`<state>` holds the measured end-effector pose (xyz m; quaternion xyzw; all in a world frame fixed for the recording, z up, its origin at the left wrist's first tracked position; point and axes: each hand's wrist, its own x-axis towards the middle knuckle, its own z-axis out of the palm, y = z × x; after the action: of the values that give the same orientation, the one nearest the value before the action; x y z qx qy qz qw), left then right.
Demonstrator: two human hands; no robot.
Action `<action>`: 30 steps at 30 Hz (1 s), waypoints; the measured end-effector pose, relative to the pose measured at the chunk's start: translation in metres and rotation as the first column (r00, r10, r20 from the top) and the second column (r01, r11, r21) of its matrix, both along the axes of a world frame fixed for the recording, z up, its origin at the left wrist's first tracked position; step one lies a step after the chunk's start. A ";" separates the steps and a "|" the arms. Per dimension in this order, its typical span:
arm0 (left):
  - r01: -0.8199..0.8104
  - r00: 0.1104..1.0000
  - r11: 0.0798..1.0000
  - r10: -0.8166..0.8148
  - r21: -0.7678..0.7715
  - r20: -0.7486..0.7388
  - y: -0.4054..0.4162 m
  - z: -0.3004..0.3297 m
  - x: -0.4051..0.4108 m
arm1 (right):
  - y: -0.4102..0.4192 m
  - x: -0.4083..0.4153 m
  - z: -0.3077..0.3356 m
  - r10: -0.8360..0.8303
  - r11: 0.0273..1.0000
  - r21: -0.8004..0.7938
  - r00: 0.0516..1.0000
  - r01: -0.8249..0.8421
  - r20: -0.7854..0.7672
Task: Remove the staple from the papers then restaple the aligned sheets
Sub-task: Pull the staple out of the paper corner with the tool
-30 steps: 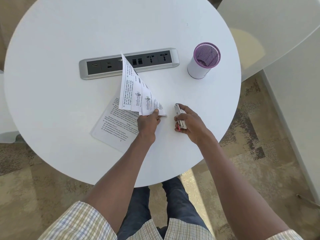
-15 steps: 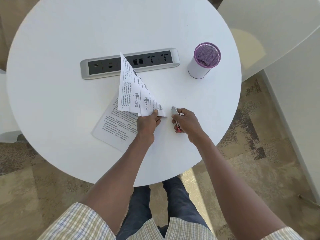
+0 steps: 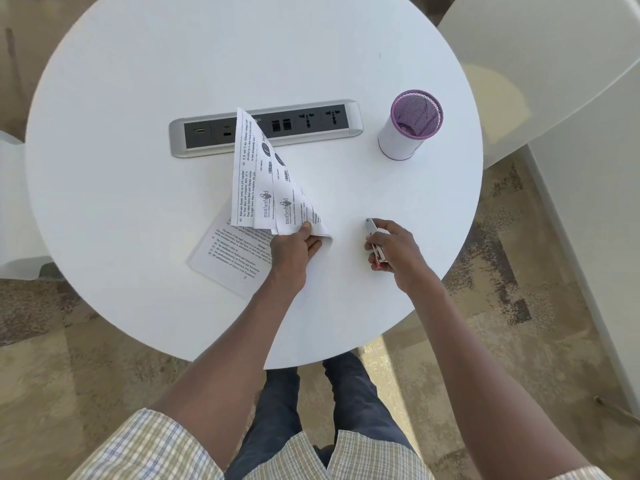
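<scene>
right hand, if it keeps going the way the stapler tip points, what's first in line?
Probably nothing close. The right hand grips the stapler with its tip aimed up-left across bare table; the first thing on that line looks like the power strip. The folded papers sit left of it. Height is unclear.

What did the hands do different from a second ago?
The right hand, gripping the stapler, first slid closer to the papers, then pulled back to the right, away from them. The left hand kept pinching the lifted sheets at their corner. The pen cup and socket strip stayed put.
</scene>
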<state>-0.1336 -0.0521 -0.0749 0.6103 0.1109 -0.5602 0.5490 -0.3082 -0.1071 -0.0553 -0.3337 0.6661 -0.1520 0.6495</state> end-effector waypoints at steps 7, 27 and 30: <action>-0.001 0.997 1.000 0.003 -0.028 0.077 0.008 0.013 0.007 | 0.008 0.007 0.002 0.085 0.996 0.009 0.996 -0.085 0.008; 0.058 0.989 0.998 -0.058 0.003 0.133 0.011 0.017 0.015 | 0.005 0.042 0.003 0.358 0.868 -0.201 0.854 -0.453 -0.378; 0.061 0.989 0.998 -0.059 -0.012 0.134 0.012 0.018 0.016 | 0.002 0.046 0.002 0.343 0.894 -0.181 0.885 -0.410 -0.315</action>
<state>-0.1179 -0.0403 -0.0572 0.6452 0.0510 -0.5350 0.5430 -0.2626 -0.1055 -0.0536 -0.5519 0.6479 -0.0544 0.5222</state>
